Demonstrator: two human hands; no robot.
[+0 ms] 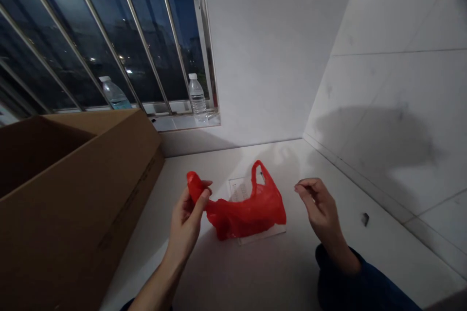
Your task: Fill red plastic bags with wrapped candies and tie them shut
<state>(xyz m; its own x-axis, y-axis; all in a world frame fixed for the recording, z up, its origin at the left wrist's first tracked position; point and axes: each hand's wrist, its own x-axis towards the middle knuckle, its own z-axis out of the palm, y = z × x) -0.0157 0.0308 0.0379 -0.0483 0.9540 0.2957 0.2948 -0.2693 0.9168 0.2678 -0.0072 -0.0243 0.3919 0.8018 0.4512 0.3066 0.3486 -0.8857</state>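
A red plastic bag (251, 211) with loop handles lies crumpled in the middle of the white tabletop. My left hand (189, 209) pinches one of its handles between thumb and fingers, drawing it up to the left. The other handle stands up as a loop on the bag's right side. To the right of that loop, apart from the bag, my right hand (321, 206) is raised with thumb and fingertips pressed together, and nothing shows between them. A white, thin flat piece with faint printed marks (239, 190) lies under the bag, mostly covered by it.
An open cardboard box (120, 180) fills the left side. Two clear plastic bottles, one half hidden behind the box (115, 95) and one upright (197, 97), stand by the barred window. A small dark object (365, 219) lies at the right, near the tiled wall (394, 92).
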